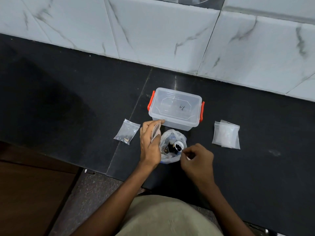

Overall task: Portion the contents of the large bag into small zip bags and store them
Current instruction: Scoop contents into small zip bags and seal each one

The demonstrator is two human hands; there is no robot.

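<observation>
- The desk (pixel 71 86) is a dark, polished stone slab with fine speckles; a thin seam (pixel 136 106) runs across it from back to front.
- Behind it rises a wall (pixel 153 31) of large white tiles with grey marble veins and dark grout lines.
- Light falls softly from above; a broad shadow (pixel 51 82) darkens the left of the desk.
- Lower left, a brown wooden surface (pixel 30 193) lies beside a speckled grey strip (pixel 88 193).
</observation>
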